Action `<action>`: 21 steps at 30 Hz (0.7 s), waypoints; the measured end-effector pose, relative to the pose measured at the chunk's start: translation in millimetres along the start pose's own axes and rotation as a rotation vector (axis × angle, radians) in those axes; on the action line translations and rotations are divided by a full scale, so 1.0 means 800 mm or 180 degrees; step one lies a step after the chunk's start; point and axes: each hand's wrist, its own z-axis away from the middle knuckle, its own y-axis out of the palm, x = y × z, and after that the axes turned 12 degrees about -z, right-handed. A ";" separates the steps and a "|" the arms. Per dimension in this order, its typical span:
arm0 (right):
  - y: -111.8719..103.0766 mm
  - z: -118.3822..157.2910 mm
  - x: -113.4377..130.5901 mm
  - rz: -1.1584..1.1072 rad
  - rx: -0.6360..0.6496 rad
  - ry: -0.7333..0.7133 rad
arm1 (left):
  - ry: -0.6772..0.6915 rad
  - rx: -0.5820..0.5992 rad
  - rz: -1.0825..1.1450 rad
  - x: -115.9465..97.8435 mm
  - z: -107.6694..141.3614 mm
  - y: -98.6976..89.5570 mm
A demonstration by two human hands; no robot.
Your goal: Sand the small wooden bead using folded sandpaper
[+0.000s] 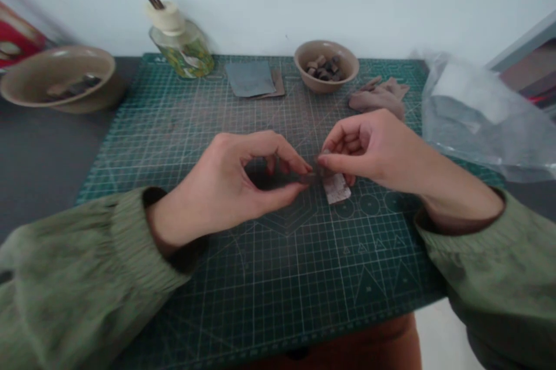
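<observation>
The left hand point(221, 185) and right hand point(373, 150) are pinching a small dark piece point(310, 178) between nearly closed fingertips above a green cutting mat point(174, 144), a pale paper scrap point(336, 188) lying just below. Along the mat's far edge, a beige bowl point(325, 51) is holding dark chunks, beside a grey sheet point(249, 79) and crumpled cloth point(377, 98), while a plastic bag point(478, 121) is sprawling rightward.

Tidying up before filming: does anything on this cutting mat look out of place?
The crumpled clear plastic bag sprawls loosely over the right corner of the green cutting mat, looking messy beside the neatly set beige bowl.
</observation>
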 end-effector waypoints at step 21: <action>0.003 0.007 0.007 -0.0623 0.0187 0.0048 | 0.0612 -0.0199 0.0313 -0.006 0.005 -0.001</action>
